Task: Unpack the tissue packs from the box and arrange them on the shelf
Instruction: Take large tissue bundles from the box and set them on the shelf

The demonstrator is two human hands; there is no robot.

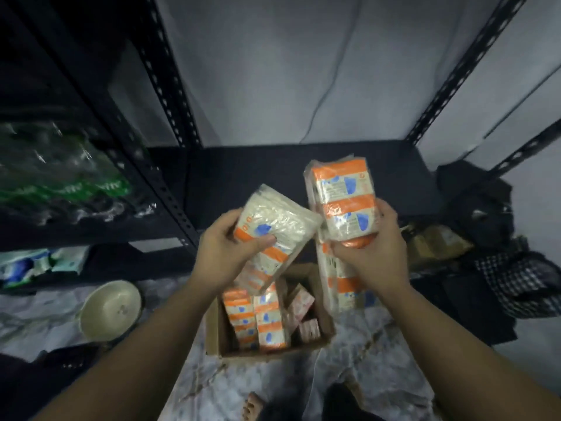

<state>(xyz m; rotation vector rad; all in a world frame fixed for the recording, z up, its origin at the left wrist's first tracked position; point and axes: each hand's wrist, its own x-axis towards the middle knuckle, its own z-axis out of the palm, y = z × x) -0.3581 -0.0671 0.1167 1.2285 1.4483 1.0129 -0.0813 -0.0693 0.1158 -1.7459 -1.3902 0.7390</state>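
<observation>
Fingers [263,241] of the left hand [226,256] curl round a tilted tissue pack [277,221], thumb pressed on its wrapper, while the right hand [372,250] clasps an upright double pack [341,199], fingers wrapped round its lower end. Both packs hang above the open cardboard box [218,335], which sits on the floor and holds more orange-and-white packs [255,317] standing on end. Beyond the box lies the dark bottom shelf [261,174], its visible surface bare, framed by perforated black uprights [170,71]. A further bundle [340,287] leans just right of the box against the shelf edge. The right-hand pack, long axis pointing away from the person, sits over the shelf's front already; that hand looks nearer the drop. A pale bowl [110,309] rests left of the box.
</observation>
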